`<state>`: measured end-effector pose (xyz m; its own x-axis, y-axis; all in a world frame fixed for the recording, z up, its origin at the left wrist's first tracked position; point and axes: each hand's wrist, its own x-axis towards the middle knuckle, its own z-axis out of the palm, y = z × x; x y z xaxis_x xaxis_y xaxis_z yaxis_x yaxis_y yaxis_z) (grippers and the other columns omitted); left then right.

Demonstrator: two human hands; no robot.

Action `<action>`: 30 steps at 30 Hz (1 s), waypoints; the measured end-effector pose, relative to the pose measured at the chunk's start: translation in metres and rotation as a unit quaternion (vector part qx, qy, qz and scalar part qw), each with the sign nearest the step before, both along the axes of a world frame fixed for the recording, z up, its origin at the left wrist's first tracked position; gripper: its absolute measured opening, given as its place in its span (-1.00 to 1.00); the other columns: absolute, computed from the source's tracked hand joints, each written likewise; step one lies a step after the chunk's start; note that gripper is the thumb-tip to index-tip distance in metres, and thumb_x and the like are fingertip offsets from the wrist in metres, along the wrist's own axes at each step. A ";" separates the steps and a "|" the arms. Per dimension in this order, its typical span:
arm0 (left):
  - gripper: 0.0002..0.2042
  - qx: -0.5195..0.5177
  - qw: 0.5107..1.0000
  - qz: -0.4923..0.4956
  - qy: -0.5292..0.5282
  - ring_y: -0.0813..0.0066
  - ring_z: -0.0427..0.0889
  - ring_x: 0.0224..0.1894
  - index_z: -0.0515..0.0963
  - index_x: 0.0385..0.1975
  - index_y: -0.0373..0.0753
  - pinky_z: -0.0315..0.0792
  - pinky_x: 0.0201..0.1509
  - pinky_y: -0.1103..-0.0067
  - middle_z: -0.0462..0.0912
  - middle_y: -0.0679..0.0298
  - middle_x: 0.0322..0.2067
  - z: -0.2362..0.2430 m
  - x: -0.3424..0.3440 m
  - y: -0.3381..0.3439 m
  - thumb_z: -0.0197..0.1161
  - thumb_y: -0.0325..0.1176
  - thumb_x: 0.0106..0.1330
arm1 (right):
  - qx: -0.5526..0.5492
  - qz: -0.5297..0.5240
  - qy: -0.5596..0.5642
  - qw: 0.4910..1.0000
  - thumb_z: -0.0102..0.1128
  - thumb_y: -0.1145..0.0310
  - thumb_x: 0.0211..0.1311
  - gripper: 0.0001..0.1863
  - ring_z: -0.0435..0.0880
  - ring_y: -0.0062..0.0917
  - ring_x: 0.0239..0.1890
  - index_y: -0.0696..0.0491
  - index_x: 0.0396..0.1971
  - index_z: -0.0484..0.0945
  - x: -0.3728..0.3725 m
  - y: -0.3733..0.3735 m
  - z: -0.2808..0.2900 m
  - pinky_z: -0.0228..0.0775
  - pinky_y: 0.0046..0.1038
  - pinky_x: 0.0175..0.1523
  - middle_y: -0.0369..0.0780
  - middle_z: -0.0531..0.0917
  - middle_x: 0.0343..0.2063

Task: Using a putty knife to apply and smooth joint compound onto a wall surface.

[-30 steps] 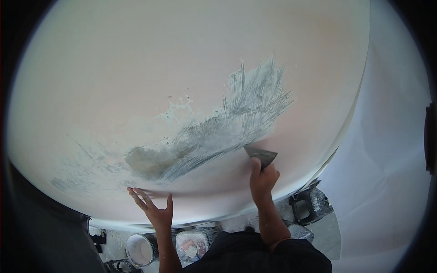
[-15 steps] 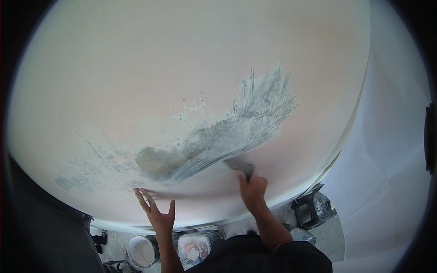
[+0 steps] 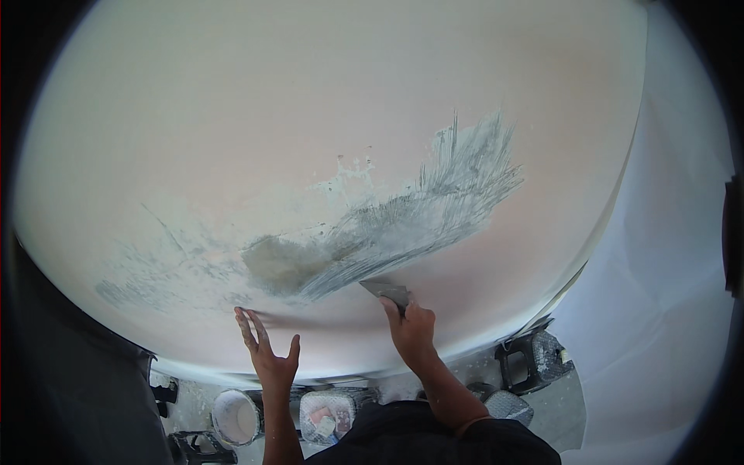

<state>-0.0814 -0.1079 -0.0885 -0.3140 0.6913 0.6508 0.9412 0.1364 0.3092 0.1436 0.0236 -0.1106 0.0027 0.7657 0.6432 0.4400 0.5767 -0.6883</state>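
Observation:
My right hand [image 3: 412, 333] grips a grey putty scraper [image 3: 384, 291], its edge beside the lower border of a streaked grey filler patch [image 3: 411, 217]. The patch runs diagonally across a large, curved, pale pinkish-white surface [image 3: 256, 101]. At its lower left end lies a darker, browner area [image 3: 283, 263]. My left hand [image 3: 273, 360] is open, thumb and fingers spread, with its fingertips at the surface below the patch; whether they press on it I cannot tell. Fainter grey smears [image 3: 147, 271] spread to the left.
Below the surface's near edge stand a white bucket [image 3: 236, 416], a pale, splattered stool [image 3: 325, 415] with small items on top, and black stools, one at the right [image 3: 531, 360]. White sheeting [image 3: 666, 271] hangs on the right, and a dark sheet [image 3: 70, 372] lies at the left.
My right hand has moved left with the scraper along the patch's lower edge. My left hand keeps its spread pose near the same spot. The view has shifted slightly.

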 end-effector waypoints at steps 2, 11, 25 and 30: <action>-0.02 0.002 1.000 0.006 0.007 -0.11 -0.11 0.45 -0.08 0.42 -0.26 0.03 0.42 0.16 -0.15 -0.11 0.42 0.000 -0.006 -0.004 0.42 -0.35 0.01 | -0.049 -0.034 0.046 0.997 0.25 0.18 0.24 -0.64 0.60 -0.03 -0.57 0.24 -0.41 0.55 0.017 0.009 0.009 0.42 -0.26 -0.46 0.04 0.56 -0.66; -0.06 0.006 1.000 -0.005 -0.005 -0.08 -0.06 0.45 -0.03 0.42 -0.22 0.03 0.39 0.07 -0.13 -0.06 0.43 -0.001 -0.006 -0.008 0.40 -0.31 0.04 | -0.037 -0.042 0.066 0.996 0.21 0.08 0.25 -0.59 0.59 -0.03 -0.59 0.20 -0.42 0.53 0.010 0.008 0.013 0.42 -0.18 -0.49 0.00 0.56 -0.71; -0.19 0.055 0.998 -0.024 -0.021 -0.10 0.00 0.43 0.17 0.35 -0.24 0.06 0.40 0.14 -0.02 -0.09 0.40 -0.005 -0.002 -0.008 0.35 -0.48 0.00 | -0.045 -0.019 0.008 0.999 0.22 0.16 0.26 -0.65 0.62 -0.07 -0.58 0.20 -0.44 0.52 0.012 0.001 0.010 0.42 -0.25 -0.50 0.00 0.58 -0.67; -0.22 0.091 0.996 0.002 0.007 -0.14 0.00 0.42 0.18 0.35 -0.21 0.06 0.39 0.09 -0.02 -0.12 0.39 -0.004 0.000 -0.002 0.33 -0.46 0.04 | -0.010 -0.048 0.063 0.997 0.23 0.13 0.25 -0.63 0.60 -0.07 -0.60 0.19 -0.45 0.52 0.019 0.009 0.007 0.40 -0.25 -0.52 -0.01 0.55 -0.71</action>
<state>-0.0817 -0.1100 -0.0923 -0.3065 0.5596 0.7700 0.9452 0.0832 0.3158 0.1628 0.0326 -0.1039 0.1566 0.7704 0.6181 0.4020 0.5219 -0.7523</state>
